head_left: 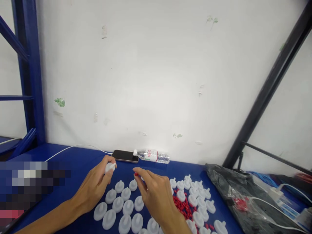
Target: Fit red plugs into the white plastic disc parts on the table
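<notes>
My left hand (pixel 96 183) is closed around a white round plastic cap (pixel 109 167), held just above the blue table (pixel 78 156). My right hand (pixel 156 193) pinches a small red plastic piece (pixel 136 174) between its fingertips, a short way to the right of the cap. Below both hands lie several white caps (pixel 122 204) in loose rows. More white caps (pixel 195 195) and a heap of small red pieces (pixel 183 205) lie to the right of my right hand.
A black phone (pixel 124 155) with a white cable (pixel 73 148) and a lying water bottle (pixel 152 156) rest against the white wall. A black plastic bag (pixel 234 191) with red pieces lies at right. Blue shelf posts (pixel 29 81) stand at left, a dark diagonal bar (pixel 268 87) at right.
</notes>
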The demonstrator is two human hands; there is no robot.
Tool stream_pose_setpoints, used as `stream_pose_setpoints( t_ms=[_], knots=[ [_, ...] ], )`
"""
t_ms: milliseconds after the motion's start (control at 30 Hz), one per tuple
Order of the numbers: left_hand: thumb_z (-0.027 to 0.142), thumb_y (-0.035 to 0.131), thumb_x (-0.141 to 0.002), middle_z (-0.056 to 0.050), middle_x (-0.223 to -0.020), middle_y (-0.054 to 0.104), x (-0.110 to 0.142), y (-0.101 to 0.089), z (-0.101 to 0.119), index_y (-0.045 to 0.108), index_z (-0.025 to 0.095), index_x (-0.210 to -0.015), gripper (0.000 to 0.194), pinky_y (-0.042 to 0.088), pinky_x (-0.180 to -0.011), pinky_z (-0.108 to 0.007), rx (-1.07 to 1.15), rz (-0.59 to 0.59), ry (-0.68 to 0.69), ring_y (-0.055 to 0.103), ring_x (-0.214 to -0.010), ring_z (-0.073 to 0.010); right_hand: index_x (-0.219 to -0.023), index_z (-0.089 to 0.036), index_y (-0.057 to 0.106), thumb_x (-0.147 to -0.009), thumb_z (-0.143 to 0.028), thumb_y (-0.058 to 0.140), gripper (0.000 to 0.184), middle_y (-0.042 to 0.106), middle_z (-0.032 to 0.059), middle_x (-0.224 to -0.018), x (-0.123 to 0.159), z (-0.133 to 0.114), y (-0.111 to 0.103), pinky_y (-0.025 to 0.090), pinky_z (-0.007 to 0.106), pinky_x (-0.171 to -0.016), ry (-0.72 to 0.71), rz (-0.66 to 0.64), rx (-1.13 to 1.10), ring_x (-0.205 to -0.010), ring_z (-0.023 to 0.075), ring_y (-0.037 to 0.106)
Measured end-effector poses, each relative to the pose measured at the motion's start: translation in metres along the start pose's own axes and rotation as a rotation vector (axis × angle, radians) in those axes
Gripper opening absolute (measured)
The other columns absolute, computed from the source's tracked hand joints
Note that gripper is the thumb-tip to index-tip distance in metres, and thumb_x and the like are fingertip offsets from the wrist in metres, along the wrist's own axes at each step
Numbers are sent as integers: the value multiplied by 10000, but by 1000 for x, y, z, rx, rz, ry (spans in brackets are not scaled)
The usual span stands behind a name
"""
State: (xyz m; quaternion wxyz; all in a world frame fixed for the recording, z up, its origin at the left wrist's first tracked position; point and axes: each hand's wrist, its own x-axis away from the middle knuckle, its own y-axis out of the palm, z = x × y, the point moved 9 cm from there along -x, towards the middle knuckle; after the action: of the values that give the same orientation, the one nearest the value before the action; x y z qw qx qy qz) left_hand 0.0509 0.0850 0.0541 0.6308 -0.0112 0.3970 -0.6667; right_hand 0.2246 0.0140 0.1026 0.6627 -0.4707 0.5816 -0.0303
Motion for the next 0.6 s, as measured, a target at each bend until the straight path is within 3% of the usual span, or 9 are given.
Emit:
stream_pose_setpoints(
  t_ms=[67,200,400,600],
  knots=[
    [475,313,-989,50,-661,502,2,0,5,411,259,-1046,243,375,-583,-324,-39,-7,-7,474,-545,-200,-1206,-251,622,-1037,-271,483,220,752,-34,-825,0,-5,-7,424,248,-549,-18,75,-27,-607,126,692],
    [334,323,-963,60,-650,470,7,7,12,417,255,-1021,135,309,-520,-305,-125,-42,23,395,-468,-174,-1068,-249,657,-1049,-280,467,194,745,-37,-802,5,-15,-5,431,242,-559,-54,131,-61,-612,119,688],
    [406,300,-1011,52,-680,570,16,17,27,449,273,-1212,283,306,-490,-296,-152,-86,100,463,-459,-171,-1055,-255,654,-1034,-190,449,216,751,-59,-825,11,-27,4,397,259,-518,-113,100,-72,-574,108,670],
    [452,323,-1007,82,-533,375,20,19,37,480,275,-1147,274,269,-441,-281,-103,-128,46,376,-446,-188,-1070,-234,652,-1033,-200,468,191,727,-49,-705,12,-32,-6,365,273,-475,-143,174,-82,-476,114,621]
  ],
)
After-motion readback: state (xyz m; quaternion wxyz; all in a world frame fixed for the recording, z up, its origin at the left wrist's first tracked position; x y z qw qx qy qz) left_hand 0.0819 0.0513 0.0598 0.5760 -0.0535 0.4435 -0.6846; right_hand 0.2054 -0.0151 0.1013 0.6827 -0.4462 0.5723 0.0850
